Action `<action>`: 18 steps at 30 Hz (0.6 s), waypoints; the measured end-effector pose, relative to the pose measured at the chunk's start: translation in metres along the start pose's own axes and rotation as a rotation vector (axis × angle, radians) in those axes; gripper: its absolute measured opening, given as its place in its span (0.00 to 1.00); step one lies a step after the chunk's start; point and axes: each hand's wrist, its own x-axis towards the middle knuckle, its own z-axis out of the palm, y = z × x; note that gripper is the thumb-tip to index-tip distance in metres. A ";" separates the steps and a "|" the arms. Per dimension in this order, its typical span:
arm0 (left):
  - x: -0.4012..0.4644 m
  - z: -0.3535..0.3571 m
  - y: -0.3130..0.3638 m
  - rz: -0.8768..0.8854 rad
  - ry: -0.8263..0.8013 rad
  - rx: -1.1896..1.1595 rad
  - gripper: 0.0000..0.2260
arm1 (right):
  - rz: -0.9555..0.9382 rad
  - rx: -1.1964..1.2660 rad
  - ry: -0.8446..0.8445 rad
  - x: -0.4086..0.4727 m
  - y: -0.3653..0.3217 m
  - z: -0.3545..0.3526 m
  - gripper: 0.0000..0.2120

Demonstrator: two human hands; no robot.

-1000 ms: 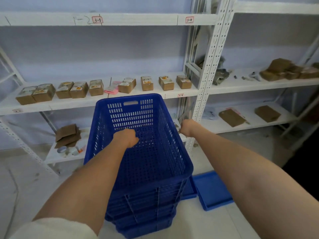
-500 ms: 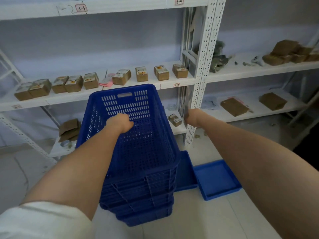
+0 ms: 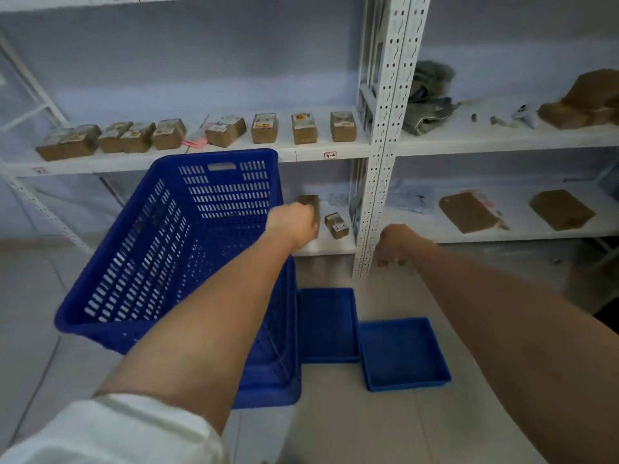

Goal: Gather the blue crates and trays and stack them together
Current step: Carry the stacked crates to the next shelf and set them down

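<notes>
The crate stack (image 3: 174, 262) is being released; left hand (image 3: 294, 222) lifted off, curled empty, right hand (image 3: 395, 239) loosely empty above the trays (image 3: 402, 356) beside it.

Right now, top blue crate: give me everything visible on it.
The top blue crate looks like moulded plastic, rectangular, with slotted walls and a handle cutout in its far wall. It appears empty. It sits tilted, leaning left, on a stack of blue crates on the floor. The left hand is at its right rim, though the grip itself is hidden. The right hand is clear of it.
</notes>
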 end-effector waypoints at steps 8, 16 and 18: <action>0.027 0.059 0.042 -0.061 -0.192 -0.024 0.14 | -0.022 0.053 -0.111 0.047 0.052 0.031 0.16; 0.095 0.124 0.052 -0.101 -0.327 -0.082 0.14 | 0.085 -0.044 -0.214 0.118 0.086 0.053 0.16; 0.112 0.144 0.054 -0.109 -0.348 -0.107 0.13 | 0.096 -0.022 -0.215 0.145 0.089 0.057 0.16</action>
